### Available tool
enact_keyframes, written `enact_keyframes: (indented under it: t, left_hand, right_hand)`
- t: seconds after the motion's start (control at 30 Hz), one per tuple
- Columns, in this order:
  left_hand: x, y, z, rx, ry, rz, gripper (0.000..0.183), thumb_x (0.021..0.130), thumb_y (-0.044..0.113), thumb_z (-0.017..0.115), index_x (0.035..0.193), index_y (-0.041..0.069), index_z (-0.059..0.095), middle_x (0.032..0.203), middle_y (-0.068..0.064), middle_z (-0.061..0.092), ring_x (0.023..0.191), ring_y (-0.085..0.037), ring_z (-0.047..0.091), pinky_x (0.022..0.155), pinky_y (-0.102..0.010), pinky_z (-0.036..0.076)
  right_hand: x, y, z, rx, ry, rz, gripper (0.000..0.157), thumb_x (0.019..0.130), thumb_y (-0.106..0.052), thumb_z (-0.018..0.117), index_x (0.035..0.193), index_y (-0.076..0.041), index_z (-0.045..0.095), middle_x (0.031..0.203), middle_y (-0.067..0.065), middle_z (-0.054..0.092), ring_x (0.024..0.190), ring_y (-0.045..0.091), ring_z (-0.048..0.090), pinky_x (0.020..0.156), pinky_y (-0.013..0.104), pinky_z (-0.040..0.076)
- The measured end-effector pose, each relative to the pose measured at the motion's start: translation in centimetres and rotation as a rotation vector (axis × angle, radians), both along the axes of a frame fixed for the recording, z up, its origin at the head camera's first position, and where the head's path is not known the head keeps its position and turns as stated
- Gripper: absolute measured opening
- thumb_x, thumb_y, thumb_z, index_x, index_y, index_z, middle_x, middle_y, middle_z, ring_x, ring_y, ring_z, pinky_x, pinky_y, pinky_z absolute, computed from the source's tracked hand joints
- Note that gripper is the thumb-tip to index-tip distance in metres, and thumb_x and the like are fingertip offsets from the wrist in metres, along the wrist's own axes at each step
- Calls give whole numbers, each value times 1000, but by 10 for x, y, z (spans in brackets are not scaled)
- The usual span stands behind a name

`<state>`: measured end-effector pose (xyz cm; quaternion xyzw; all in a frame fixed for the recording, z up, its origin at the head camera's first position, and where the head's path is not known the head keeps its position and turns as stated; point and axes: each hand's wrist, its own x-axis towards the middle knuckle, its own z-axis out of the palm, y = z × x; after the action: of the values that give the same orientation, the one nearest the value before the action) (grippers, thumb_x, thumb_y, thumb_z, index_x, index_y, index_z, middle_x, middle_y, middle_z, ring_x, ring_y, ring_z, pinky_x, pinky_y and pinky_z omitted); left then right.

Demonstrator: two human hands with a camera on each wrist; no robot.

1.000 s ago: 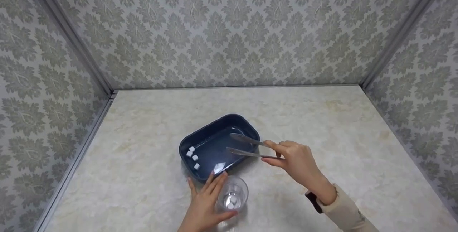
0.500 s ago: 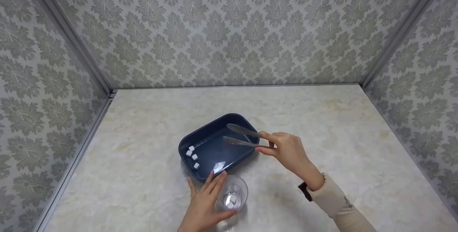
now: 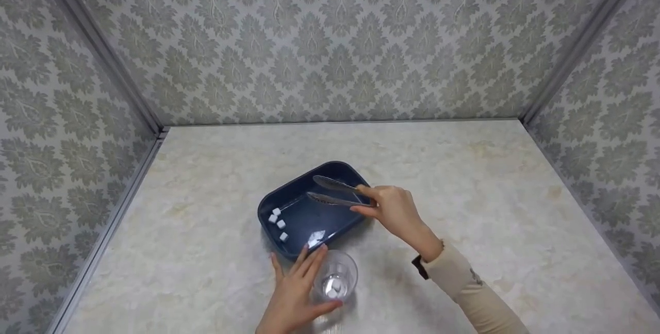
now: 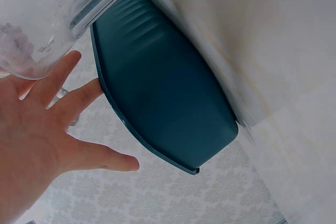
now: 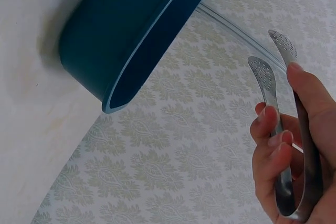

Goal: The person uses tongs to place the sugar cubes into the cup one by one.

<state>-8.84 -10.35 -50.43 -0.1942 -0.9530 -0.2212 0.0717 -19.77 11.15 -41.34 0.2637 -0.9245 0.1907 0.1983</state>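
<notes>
My right hand [image 3: 394,210] grips metal tongs [image 5: 310,177]. Their two perforated tips stand apart with nothing between them, above a dark blue rectangular dish [image 3: 304,189]. Several small white cubes [image 3: 281,224] lie inside at the dish's left end. My left hand [image 3: 294,293] is spread, its straight fingertips at the dish's near rim and its thumb along the near side of a clear glass [image 3: 350,272]. White pieces [image 3: 335,285] show at the bottom of the glass. In the left wrist view the glass overlaps the fingers [image 4: 107,158] of that hand at upper left.
The dish and glass stand close together on a pale marbled table [image 3: 206,169]. Patterned wall panels [image 3: 340,45] rise at the back and both sides, joined by grey metal edging [image 3: 98,45].
My right hand has moved left and slightly away from me, carrying the spread tongs farther over the dish. My left hand stays in place beside the glass.
</notes>
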Motion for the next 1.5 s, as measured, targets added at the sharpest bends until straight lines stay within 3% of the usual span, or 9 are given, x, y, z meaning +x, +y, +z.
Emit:
enact_keyframes:
  t: [0.33, 0.57, 0.8, 1.5]
  left_hand:
    - [-1, 1, 0, 1, 54, 4, 98, 62, 66, 64, 141, 25, 25, 139, 3, 42, 129, -31, 36, 89, -78, 5]
    - [-1, 1, 2, -14, 37, 7, 98, 62, 67, 62, 141, 25, 25, 139, 2, 41, 130, -30, 36, 89, -78, 5]
    - [-1, 1, 3, -19, 20, 3, 98, 63, 68, 61, 142, 25, 24, 140, 2, 40, 131, -30, 34, 89, -78, 4]
    - [0, 0, -4, 12, 128, -9, 97, 61, 64, 65, 141, 23, 27, 137, 3, 43, 126, -32, 40, 86, -78, 7]
  right_hand:
    - [-13, -16, -12, 78, -17, -22, 43, 71, -46, 66, 102, -16, 69, 55, -3, 58, 44, 7, 46, 42, 22, 37]
    - [-16, -27, -19, 94, -42, 3, 44, 71, -44, 67, 103, -14, 69, 58, -1, 63, 46, 9, 50, 43, 24, 41]
    - [-17, -38, -28, 148, -67, 19, 44, 72, -47, 66, 103, -15, 69, 88, 0, 71, 64, 16, 65, 50, 30, 50]
    - [-13, -59, -45, 221, -99, 79, 38, 73, -46, 65, 98, -18, 70, 85, -1, 71, 71, 20, 66, 58, 35, 52]
